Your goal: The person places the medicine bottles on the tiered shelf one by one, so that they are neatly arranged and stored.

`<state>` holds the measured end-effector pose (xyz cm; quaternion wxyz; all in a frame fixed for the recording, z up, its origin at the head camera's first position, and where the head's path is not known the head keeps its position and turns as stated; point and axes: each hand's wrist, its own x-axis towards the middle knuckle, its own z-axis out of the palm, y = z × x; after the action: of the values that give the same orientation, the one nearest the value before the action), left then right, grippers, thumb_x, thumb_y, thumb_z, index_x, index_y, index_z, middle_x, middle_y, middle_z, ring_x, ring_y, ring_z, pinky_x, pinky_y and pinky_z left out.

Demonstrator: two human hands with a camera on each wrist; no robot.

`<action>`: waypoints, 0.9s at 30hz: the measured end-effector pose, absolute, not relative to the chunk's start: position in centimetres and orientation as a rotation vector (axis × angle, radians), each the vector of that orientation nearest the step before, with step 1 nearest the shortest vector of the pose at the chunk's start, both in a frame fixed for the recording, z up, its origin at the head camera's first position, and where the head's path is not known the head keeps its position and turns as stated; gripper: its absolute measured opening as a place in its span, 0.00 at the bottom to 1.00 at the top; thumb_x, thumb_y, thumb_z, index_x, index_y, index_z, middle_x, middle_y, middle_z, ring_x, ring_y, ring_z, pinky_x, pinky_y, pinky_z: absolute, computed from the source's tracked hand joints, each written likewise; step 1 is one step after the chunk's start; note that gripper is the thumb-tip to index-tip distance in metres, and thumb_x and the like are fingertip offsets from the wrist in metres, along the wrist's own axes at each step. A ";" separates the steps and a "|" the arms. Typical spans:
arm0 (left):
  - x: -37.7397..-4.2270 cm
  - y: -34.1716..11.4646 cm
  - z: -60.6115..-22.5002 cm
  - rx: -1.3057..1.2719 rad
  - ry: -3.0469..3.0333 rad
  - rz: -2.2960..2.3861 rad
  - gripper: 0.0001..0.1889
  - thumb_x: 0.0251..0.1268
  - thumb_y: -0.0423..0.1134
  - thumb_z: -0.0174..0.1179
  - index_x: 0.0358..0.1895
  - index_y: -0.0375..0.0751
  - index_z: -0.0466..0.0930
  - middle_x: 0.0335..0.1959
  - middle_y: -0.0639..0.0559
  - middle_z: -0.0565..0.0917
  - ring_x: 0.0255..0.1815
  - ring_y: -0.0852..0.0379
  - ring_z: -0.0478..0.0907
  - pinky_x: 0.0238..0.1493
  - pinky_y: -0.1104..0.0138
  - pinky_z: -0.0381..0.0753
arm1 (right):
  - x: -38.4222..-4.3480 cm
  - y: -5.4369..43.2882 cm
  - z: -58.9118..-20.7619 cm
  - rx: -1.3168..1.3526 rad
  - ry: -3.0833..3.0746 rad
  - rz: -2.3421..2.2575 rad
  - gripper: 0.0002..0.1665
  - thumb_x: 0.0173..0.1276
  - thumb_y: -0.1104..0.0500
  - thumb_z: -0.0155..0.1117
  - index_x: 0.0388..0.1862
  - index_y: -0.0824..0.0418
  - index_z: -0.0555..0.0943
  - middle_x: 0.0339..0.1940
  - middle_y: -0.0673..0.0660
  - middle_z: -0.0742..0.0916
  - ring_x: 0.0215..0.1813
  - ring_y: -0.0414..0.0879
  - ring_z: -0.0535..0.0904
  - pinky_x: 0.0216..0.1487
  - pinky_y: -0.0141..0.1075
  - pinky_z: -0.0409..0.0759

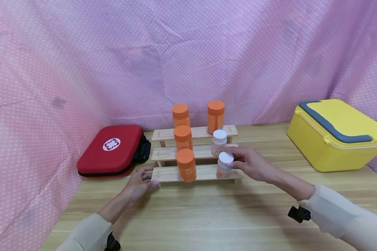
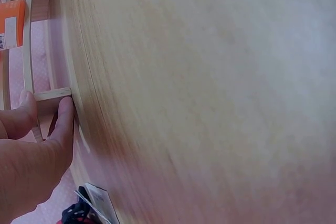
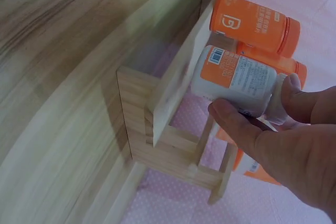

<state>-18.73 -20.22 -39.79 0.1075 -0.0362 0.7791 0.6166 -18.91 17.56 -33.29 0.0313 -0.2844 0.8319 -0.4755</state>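
A three-step wooden rack [image 1: 166, 174] stands on the table with orange jars down its left half. My left hand [image 1: 138, 184] grips the rack's left end; the left wrist view has thumb and fingers around the end by its leg [image 2: 52, 95]. At the right of the lowest step, my right hand [image 1: 254, 165] holds a white bottle [image 1: 224, 165] with an orange-and-white label [image 3: 236, 77], thumb near its cap. Behind it, another white bottle [image 1: 219, 141] sits on the middle step. The front orange jar [image 1: 186, 167] stands to its left.
Left of the rack lies a red zip case [image 1: 113, 148] with a white emblem. A yellow box [image 1: 326, 150] with a grey handle is on the right. Two orange jars, one on the left [image 1: 180, 113] and one on the right [image 1: 215, 116], occupy the top step before a pink dotted curtain [image 1: 176, 62].
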 end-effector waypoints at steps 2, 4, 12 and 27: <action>-18.7 -20.2 -39.8 -0.104 2.299 1.812 0.32 0.59 0.18 0.58 0.68 0.30 0.59 0.56 0.29 0.74 0.52 0.48 0.77 0.48 0.62 0.83 | -19.0 17.3 -33.4 -0.851 2.565 -1.446 0.28 0.64 0.72 0.62 0.64 0.70 0.72 0.54 0.65 0.82 0.51 0.53 0.79 0.51 0.36 0.80; -18.7 -20.3 -39.8 -0.097 2.291 1.822 0.32 0.59 0.18 0.58 0.68 0.29 0.58 0.57 0.29 0.74 0.52 0.48 0.77 0.48 0.62 0.83 | -19.1 17.2 -33.5 -0.842 2.569 -1.431 0.28 0.64 0.72 0.62 0.64 0.69 0.72 0.54 0.65 0.81 0.51 0.53 0.79 0.51 0.37 0.80; -18.7 -20.2 -39.8 -0.092 2.293 1.818 0.33 0.59 0.18 0.58 0.68 0.29 0.59 0.56 0.29 0.75 0.51 0.48 0.77 0.48 0.62 0.83 | -19.3 17.0 -33.6 -0.813 2.589 -1.409 0.27 0.64 0.70 0.62 0.63 0.69 0.73 0.55 0.67 0.81 0.51 0.54 0.79 0.51 0.43 0.81; -18.5 -20.2 -39.9 -0.070 2.281 1.835 0.33 0.59 0.17 0.58 0.68 0.28 0.58 0.56 0.28 0.74 0.51 0.47 0.77 0.48 0.61 0.83 | -19.2 17.1 -33.8 -0.740 2.601 -1.406 0.29 0.63 0.68 0.66 0.64 0.64 0.74 0.55 0.64 0.81 0.48 0.51 0.80 0.48 0.37 0.81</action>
<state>-18.51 -20.20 -39.90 0.1065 -0.0239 0.7746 0.6230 -19.19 17.10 -33.83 0.0469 -0.2426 0.8524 -0.4608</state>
